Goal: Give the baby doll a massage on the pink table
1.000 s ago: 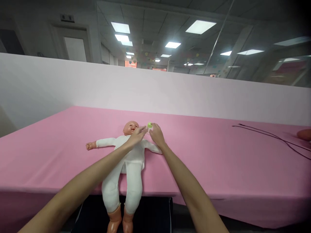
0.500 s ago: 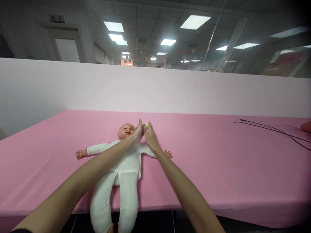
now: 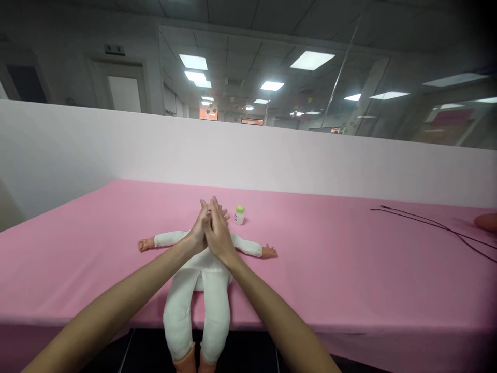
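A baby doll (image 3: 212, 264) in a white cloth suit lies on its back on a pink-covered table (image 3: 334, 269), arms spread and legs over the front edge. My left hand (image 3: 200, 226) and my right hand (image 3: 218, 231) meet palm to palm above its upper body, hiding its head. The fingers of both hands are stretched out, and I see nothing held between them. Just right of my fingertips stands a small white bottle (image 3: 239, 217) with a light green cap, upright on the table and apart from my hands.
Thin black cords (image 3: 427, 220) run over the table's right side. A rounded brownish thing (image 3: 486, 222), partly cut off, sits at the right edge. Behind the table rises a low white wall (image 3: 272, 160) with glass above it.
My hands have moved left from beside the doll's head and come together in front of it. The bottle, mostly hidden before, now shows fully. The view has shifted slightly.
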The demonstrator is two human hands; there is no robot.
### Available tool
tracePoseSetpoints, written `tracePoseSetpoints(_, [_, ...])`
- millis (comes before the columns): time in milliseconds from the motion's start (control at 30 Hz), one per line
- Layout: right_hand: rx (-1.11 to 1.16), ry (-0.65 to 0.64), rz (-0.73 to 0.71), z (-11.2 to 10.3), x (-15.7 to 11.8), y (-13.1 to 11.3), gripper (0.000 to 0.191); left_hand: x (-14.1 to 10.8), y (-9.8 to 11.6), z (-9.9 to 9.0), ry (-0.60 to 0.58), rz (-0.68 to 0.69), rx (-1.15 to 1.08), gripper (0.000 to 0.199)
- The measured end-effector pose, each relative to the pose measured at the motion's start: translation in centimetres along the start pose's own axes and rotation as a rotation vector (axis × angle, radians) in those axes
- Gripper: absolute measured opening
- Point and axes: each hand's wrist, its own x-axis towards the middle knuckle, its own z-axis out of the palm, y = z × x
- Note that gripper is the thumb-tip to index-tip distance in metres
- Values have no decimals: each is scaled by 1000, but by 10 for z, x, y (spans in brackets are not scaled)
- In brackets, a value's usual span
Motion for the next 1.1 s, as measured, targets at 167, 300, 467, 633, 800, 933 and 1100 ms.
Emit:
tracePoseSetpoints(167, [-153, -25, 239, -3, -19, 44, 88, -17, -16, -46, -10, 17, 225, 76])
tracePoseSetpoints(300, [-355, -185, 286, -1, -31, 82, 76, -34, -65, -73, -14, -93, 527, 77])
tracePoseSetpoints(467, [-652, -184, 275, -34, -44, 94, 63, -47, -95, -106, -68, -69, 739, 62])
tracePoseSetpoints(633, [-680, -164, 297, -50, -48, 85, 73, -46, -84, -120, -75, -53, 934, 69])
tracePoseSetpoints(800, [-434, -257, 200, -13, -41, 61, 75, -41, -71, -82, -259, -13, 724, 78])
tracePoseSetpoints(933, [-435, -313, 237, -3, -43, 56, 72, -44, -72, -65, -396, -121, 748, 84])
tracePoseSetpoints(1100, [-543, -281, 322, -33, -54, 70, 71, -55, -83, -101, -363, -182, 965, 84])
